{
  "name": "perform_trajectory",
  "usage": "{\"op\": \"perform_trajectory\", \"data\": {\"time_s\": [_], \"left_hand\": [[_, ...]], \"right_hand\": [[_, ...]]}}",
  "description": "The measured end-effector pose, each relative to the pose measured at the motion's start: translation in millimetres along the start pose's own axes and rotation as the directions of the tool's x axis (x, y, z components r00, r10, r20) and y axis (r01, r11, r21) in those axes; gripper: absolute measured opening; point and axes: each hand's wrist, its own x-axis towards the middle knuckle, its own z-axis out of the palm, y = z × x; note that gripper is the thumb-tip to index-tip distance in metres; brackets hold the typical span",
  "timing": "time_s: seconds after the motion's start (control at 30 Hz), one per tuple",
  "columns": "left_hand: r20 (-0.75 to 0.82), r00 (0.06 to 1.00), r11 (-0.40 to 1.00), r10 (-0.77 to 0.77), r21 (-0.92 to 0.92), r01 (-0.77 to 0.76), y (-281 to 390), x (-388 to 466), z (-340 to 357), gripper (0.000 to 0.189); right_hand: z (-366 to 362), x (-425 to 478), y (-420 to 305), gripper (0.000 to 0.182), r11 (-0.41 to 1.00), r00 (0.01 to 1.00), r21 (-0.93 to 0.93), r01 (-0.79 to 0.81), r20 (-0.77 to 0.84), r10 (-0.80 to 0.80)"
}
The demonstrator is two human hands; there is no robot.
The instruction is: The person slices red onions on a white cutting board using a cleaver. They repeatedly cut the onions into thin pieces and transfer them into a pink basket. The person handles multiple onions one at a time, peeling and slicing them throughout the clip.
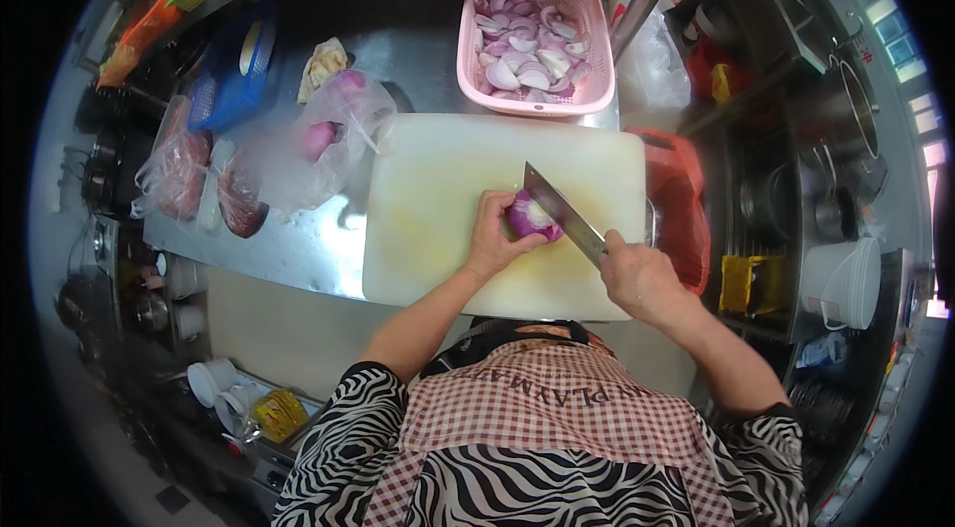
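Observation:
A purple onion (531, 218) rests on the white cutting board (433, 161), its pale cut face showing. Fingers and thumb of my left hand (498, 232) grip it from the left side. My right hand (640, 277) is closed around the handle of a cleaver (567, 214). The broad steel blade slants across the onion's right side; whether its edge has entered the flesh cannot be made out. Beyond the board stands a pink plastic basket (537, 103) holding many cut onion pieces (522, 53).
Left of the board, a clear plastic bag (351, 117) holds whole onions (319, 141). Bagged meat (242, 199) and a blue basket (239, 72) are farther left on the steel table (306, 258). A red bag-lined bin (679, 206) adjoins the board's right edge.

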Motion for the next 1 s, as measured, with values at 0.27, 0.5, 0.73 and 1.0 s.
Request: {"op": "perform_trajectory", "data": {"time_s": [0.27,0.5,0.73,1.0], "left_hand": [[0.001,0.999,0.994,0.049,0.102,-0.049,1.1,-1.2,-0.1,0.080],[0.027,0.999,0.982,0.033,0.184,-0.038,25.4,5.8,4.4,0.086],[0.137,0.976,0.836,-0.167,0.544,0.067,60.6,10.8,-26.1,0.067],[0.174,0.964,0.786,-0.201,0.616,0.053,39.2,-4.3,-27.1,0.068]], "right_hand": [[110.6,48.1,18.8,0.016,0.996,0.978,0.066,0.056,-0.205,-0.041],[105.9,52.4,28.8,0.017,0.978,0.983,0.188,0.089,-0.175,-0.056],[96.7,33.9,27.6,0.022,0.904,0.994,0.428,-0.001,-0.098,0.048],[97.1,33.5,12.6,0.019,0.891,0.995,0.454,-0.006,-0.082,0.048]]}}
